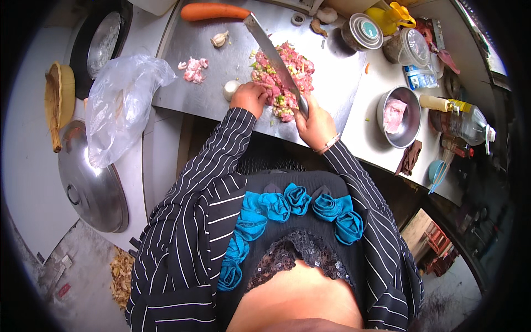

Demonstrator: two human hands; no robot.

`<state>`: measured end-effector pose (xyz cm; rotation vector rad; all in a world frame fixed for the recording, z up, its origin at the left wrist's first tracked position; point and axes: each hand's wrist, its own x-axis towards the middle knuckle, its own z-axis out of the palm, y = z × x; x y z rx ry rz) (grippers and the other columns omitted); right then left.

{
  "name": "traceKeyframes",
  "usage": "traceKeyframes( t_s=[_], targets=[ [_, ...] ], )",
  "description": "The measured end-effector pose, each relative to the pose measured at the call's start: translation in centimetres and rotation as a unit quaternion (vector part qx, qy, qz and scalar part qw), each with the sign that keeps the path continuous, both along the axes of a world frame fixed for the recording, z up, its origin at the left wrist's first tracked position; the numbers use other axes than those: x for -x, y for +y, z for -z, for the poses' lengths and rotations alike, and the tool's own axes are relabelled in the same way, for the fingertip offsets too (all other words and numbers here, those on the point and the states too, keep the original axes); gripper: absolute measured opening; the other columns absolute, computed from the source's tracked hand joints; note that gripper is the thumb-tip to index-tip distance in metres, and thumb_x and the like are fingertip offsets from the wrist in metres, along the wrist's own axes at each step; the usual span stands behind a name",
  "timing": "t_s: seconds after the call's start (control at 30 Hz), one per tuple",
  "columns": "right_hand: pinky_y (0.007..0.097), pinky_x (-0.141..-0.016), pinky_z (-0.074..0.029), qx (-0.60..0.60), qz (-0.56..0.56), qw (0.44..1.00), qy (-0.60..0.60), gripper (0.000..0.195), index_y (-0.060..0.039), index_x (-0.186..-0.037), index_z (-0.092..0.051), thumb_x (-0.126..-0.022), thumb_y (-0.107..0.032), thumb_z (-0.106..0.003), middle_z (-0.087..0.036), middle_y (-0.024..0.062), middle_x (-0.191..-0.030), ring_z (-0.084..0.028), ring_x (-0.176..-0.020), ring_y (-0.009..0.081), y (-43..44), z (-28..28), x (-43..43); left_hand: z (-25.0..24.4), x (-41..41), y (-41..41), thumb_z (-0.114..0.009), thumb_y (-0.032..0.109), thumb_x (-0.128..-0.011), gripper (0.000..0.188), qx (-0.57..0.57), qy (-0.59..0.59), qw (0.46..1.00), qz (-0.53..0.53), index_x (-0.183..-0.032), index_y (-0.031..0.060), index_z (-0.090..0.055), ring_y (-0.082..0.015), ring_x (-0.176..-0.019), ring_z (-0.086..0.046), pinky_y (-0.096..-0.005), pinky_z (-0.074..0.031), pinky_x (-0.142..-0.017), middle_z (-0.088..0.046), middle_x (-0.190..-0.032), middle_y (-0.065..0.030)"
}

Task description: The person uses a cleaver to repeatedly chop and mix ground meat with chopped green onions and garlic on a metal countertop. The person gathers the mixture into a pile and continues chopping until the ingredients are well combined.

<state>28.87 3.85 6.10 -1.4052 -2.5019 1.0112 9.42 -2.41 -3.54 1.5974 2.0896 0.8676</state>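
Observation:
My right hand (316,124) is closed around the handle of a kitchen knife (274,58), whose broad blade lies across a heap of chopped raw meat (290,68) with green bits mixed in. At the heap's left edge rests my left hand (249,99), fingers curled against the meat; whether it grips any is hidden. A peeled white onion or similar bulb (231,89) sits just beside that hand. Farther left on the metal board (178,93) are a small pile of pale, fatty meat pieces (193,69) and a garlic bulb (219,39). A carrot (215,11) lies beyond the blade's tip.
A steel bowl (401,139) holding a meat piece stands right, near an oil bottle (473,124) and lidded jars (362,32). To the left are a plastic bag (120,108), a large metal lid (93,182), a wok (79,54) and a ladle-like gourd scoop (66,91).

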Motion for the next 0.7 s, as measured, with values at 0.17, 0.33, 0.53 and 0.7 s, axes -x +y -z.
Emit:
traceKeyframes(
  t_s=[0.17,0.33,0.53,0.7],
  targets=[
    [0.0531,-0.064,-0.05,-0.006,-0.01,0.998,-0.06,0.031,-0.008,-0.113,-0.048,-0.09,-0.026,-0.058,-0.065,0.024,-0.076,-0.064,-0.071,0.0432,1.0,2.1,-0.6,0.3,0.1,0.9,-0.071,0.017,-0.079,0.012,0.003,0.003,1.0,0.007,-0.085,0.0065,-0.071,-0.0336,-0.085,-0.062,-0.0428,-0.05,-0.077,-0.065,-0.086,-0.0124],
    [0.054,-0.065,-0.049,-0.006,-0.005,0.999,-0.042,0.029,-0.0074,-0.111,-0.048,-0.089,-0.024,-0.057,-0.066,0.0245,-0.08,-0.064,-0.073,0.0439,0.7,-0.4,-0.1,-0.2,-0.1,-0.1,-0.07,0.016,-0.08,0.012,0.036,0.018,0.999,-0.008,-0.087,0.0062,-0.071,-0.0333,-0.09,-0.062,-0.0418,-0.05,-0.08,-0.065,-0.09,-0.0122],
    [0.053,-0.066,-0.05,-0.014,-0.017,0.999,-0.046,0.034,-0.0063,-0.116,-0.047,-0.089,-0.024,-0.056,-0.066,0.0244,-0.08,-0.064,-0.072,0.043,1.4,1.5,-1.1,-0.4,0.0,-0.5,-0.068,0.013,-0.081,0.013,0.022,-0.017,0.999,0.02,-0.092,0.0058,-0.069,-0.0328,-0.094,-0.061,-0.0413,-0.049,-0.084,-0.065,-0.095,-0.0126],
    [0.0533,-0.065,-0.05,0.03,-0.019,0.995,-0.089,0.034,-0.0069,-0.117,-0.047,-0.09,-0.025,-0.056,-0.066,0.0245,-0.08,-0.064,-0.072,0.0434,1.2,1.7,-0.2,-0.7,-0.3,-0.9,-0.07,0.013,-0.08,0.019,0.002,-0.021,1.0,0.01,-0.097,0.0054,-0.068,-0.0334,-0.096,-0.06,-0.0413,-0.049,-0.086,-0.065,-0.1,-0.0127]
  ],
)
